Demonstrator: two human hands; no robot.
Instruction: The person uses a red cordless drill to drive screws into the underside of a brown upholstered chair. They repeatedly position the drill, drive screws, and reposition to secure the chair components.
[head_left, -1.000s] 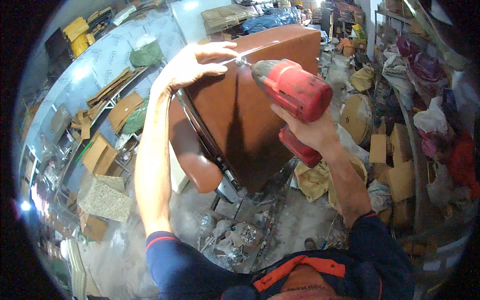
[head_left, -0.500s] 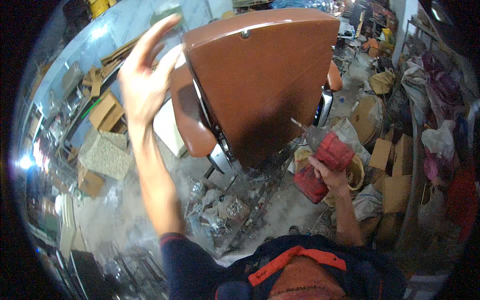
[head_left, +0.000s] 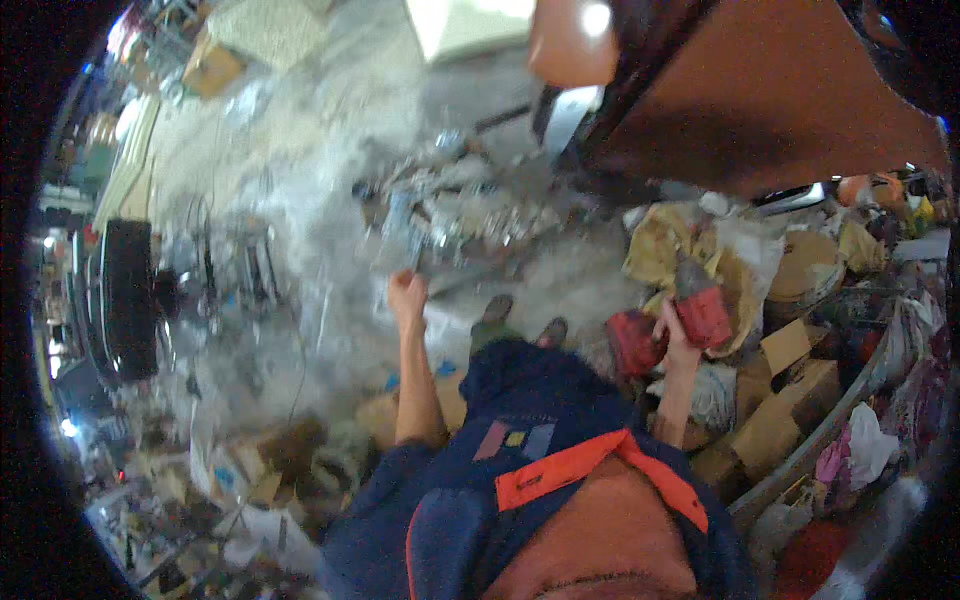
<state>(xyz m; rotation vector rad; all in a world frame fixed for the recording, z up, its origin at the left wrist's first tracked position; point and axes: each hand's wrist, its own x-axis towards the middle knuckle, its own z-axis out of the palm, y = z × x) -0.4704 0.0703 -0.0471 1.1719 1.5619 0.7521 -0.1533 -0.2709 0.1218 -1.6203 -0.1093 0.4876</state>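
Note:
My right hand (head_left: 676, 338) hangs low at my right side, shut on a red power drill (head_left: 703, 312) with a black nose pointing up. My left hand (head_left: 407, 296) is lowered in front of me with its fingers curled; blur hides whether anything is in it. It hovers above the grey floor, just short of a heap of metal parts (head_left: 450, 222). The brown chair shell (head_left: 770, 90) fills the upper right, well above both hands, and neither hand touches it.
My shoes (head_left: 520, 322) stand on the dusty floor. Cardboard boxes (head_left: 790, 400), yellow sacks (head_left: 660, 245) and bags crowd the right side. A black rounded object (head_left: 127, 300) lies at the left, and loose scrap (head_left: 270, 455) lies at lower left.
The view has swung down to the floor. My left hand left the chair shell and dropped in front of me. My right hand lowered the drill to my side.

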